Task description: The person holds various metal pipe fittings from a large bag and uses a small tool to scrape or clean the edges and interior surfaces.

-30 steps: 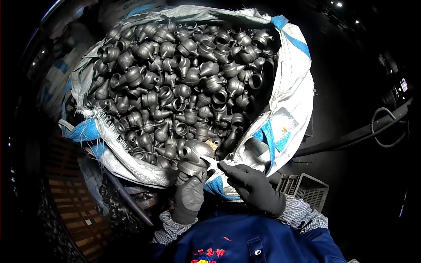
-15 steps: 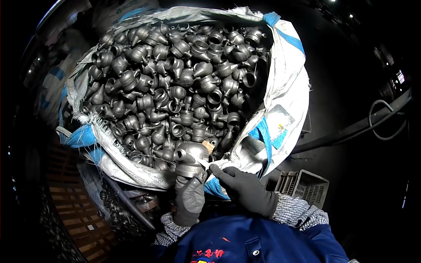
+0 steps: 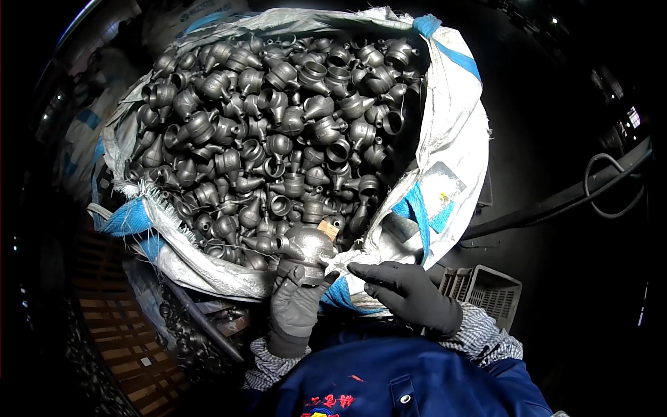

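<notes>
Your gloved left hand [image 3: 293,309] was grasping a grey metal casting [image 3: 310,249], rounded, with a short spout pointing left, its collared lower end resting in your fingers and thumb. The casting was at the near edge of an open woven bulk bag [image 3: 462,132], in front of the loose castings [image 3: 278,139] heaped inside. Your gloved right hand [image 3: 410,293] was just to the right of the casting, its index finger extended toward it; I could not tell whether it gripped anything, as the white area at its fingertips merged with the bag's rim. A small brown piece [image 3: 328,229] lay just beyond the casting. Blue straps [image 3: 417,212] crossed the bag's near right side. A grey plastic crate [image 3: 495,297] stood near right, and a slatted wooden surface [image 3: 128,321] lay near left.
</notes>
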`<action>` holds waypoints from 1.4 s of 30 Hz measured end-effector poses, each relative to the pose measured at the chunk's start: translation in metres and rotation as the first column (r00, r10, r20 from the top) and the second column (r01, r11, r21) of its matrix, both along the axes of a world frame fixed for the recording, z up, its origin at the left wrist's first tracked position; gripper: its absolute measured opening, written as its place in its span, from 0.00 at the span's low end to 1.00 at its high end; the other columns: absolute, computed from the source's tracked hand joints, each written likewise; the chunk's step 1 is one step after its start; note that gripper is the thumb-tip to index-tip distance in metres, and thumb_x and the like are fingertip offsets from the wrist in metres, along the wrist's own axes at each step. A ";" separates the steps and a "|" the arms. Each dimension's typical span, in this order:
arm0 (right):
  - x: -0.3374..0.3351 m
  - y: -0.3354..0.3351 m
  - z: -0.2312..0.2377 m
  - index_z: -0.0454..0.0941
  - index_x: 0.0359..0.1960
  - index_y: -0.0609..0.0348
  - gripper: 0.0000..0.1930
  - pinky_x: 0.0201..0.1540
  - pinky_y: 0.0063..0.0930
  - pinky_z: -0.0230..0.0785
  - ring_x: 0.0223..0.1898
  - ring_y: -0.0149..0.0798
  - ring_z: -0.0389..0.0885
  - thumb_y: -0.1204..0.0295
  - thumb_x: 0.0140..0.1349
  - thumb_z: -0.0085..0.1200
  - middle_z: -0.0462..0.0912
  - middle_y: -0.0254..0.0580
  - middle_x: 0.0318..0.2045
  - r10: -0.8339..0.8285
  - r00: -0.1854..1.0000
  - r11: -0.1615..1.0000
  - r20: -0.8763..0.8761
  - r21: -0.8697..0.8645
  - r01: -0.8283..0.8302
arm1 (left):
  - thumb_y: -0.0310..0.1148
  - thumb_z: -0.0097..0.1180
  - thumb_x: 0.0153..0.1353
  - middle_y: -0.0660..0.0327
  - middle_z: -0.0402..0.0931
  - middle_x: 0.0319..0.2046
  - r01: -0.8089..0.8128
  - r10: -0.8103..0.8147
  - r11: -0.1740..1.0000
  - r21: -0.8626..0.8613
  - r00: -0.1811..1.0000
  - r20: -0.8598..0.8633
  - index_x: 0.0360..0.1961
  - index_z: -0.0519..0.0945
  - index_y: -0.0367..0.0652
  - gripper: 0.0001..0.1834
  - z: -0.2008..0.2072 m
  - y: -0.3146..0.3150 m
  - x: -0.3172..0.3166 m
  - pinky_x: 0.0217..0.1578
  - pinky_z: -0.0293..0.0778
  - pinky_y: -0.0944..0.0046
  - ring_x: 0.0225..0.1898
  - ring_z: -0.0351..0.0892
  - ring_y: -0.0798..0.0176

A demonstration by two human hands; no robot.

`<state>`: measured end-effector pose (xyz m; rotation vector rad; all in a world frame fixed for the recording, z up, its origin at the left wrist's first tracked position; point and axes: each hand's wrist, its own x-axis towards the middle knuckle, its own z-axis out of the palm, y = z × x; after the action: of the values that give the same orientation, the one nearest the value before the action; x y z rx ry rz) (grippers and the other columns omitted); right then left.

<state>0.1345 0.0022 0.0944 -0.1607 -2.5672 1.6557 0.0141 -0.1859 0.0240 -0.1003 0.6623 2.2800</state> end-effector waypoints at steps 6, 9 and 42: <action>-0.002 0.003 0.003 0.72 0.61 0.45 0.25 0.35 0.31 0.73 0.32 0.43 0.82 0.75 0.60 0.55 0.81 0.45 0.34 -0.019 0.997 0.991 -0.079 0.134 0.030 | 0.34 0.61 0.60 0.49 0.68 0.58 0.042 -0.043 0.999 0.013 0.998 0.052 0.63 0.63 0.42 0.32 0.009 -0.004 -0.002 0.50 0.78 0.40 0.58 0.71 0.46; -0.003 0.006 0.004 0.70 0.63 0.43 0.29 0.34 0.33 0.73 0.31 0.43 0.82 0.76 0.58 0.56 0.81 0.44 0.33 0.008 0.996 0.969 -0.087 0.245 0.013 | 0.35 0.60 0.60 0.49 0.68 0.58 0.102 -0.104 0.994 0.045 0.994 0.043 0.63 0.64 0.42 0.31 0.011 -0.006 -0.003 0.50 0.78 0.40 0.58 0.72 0.47; 0.013 0.004 -0.008 0.73 0.61 0.47 0.26 0.34 0.29 0.70 0.30 0.39 0.78 0.78 0.58 0.55 0.77 0.44 0.30 -0.080 0.996 0.990 -0.049 0.116 0.085 | 0.39 0.55 0.64 0.42 0.68 0.57 0.220 -0.233 0.970 0.103 0.963 0.135 0.64 0.60 0.37 0.32 0.021 -0.003 -0.001 0.45 0.80 0.49 0.56 0.72 0.41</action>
<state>0.1473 0.0064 0.0861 -0.2170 -2.5789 1.4592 0.0128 -0.1891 0.0449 -0.1408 0.4712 2.0548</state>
